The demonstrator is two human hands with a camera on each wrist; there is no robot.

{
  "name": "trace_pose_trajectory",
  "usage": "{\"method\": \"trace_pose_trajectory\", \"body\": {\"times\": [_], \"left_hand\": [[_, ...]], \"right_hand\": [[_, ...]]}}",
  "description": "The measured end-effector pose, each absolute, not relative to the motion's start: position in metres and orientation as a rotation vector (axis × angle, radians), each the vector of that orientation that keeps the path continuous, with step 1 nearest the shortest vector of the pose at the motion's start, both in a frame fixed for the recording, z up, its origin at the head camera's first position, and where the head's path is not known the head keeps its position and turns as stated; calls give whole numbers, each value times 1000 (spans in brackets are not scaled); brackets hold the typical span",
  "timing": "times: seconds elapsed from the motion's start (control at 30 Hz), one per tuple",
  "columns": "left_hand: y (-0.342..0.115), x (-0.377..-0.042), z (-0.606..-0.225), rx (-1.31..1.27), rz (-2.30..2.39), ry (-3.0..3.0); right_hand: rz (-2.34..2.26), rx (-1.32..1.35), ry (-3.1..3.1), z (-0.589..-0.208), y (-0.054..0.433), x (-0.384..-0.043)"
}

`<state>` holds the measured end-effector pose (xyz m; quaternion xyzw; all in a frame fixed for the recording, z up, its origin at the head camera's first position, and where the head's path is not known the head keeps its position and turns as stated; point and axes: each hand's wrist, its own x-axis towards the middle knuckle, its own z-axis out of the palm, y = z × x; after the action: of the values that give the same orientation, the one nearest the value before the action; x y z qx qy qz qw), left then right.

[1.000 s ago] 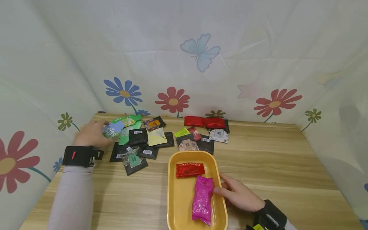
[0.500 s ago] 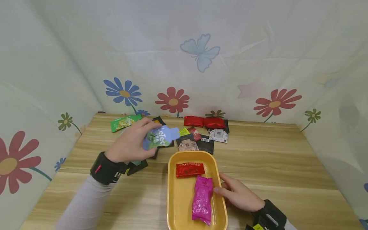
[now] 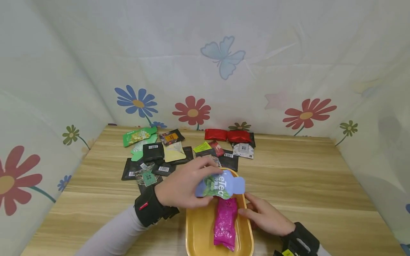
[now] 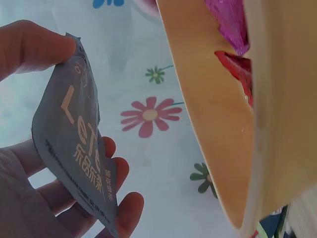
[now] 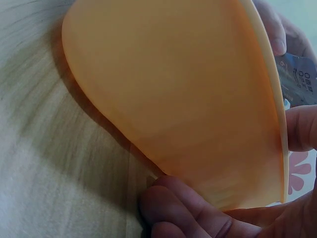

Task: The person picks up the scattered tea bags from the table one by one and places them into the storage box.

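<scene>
Head view: we are looking down at a yellow tray point(image 3: 201, 224), and above its far end a left hand point(image 3: 185, 185) is pinching a blue packet point(image 3: 221, 183), thumb on one edge and fingers on the opposite one. The packet is looking flat and thin, with rounded corners and a tab jutting from one end. On its front we are seeing green leaves, large white "LeTea" lettering and smaller Chinese characters. In the left wrist view its greyish back is facing us, and we are making out "LeTe" and "乐品乐茶"; the finest print is proving too small to read.

At the tray's right wall a right hand point(image 3: 266, 215) is gripping the side, thumb at the rim and fingers curling against the outside. Inside the tray a shiny pink packet point(image 3: 225, 224) is lying lengthwise, with a red packet point(image 4: 240, 72) showing near it in the left wrist view. Beyond the tray and to its left, black sachets point(image 3: 153, 152) are lying in a pile, some bearing white barcode labels.
</scene>
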<state>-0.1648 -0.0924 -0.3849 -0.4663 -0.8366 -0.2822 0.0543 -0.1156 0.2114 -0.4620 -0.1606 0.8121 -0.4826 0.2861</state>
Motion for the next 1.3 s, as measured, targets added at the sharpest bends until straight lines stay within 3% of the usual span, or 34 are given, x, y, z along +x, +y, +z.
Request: {"method": "trace_pose_trajectory", "body": {"times": [0.37,0.63,1.0,1.3], "left_hand": [[-97,-170,-389,-1401,-765,-2756],[-141,-217,-395,-997,-630,-2840],[-239,-279,-421,-411,-527,-3026],[-282,-295,-442,-273,-523,-3067]], "right_hand": [[-1297,-422,2163,-459,211,-115],[-1314,-390,2141,-459,210,-116],[-1313,-408,2146,-460,211,-116],[-1324,-393,2132,-460,211,-116]]}}
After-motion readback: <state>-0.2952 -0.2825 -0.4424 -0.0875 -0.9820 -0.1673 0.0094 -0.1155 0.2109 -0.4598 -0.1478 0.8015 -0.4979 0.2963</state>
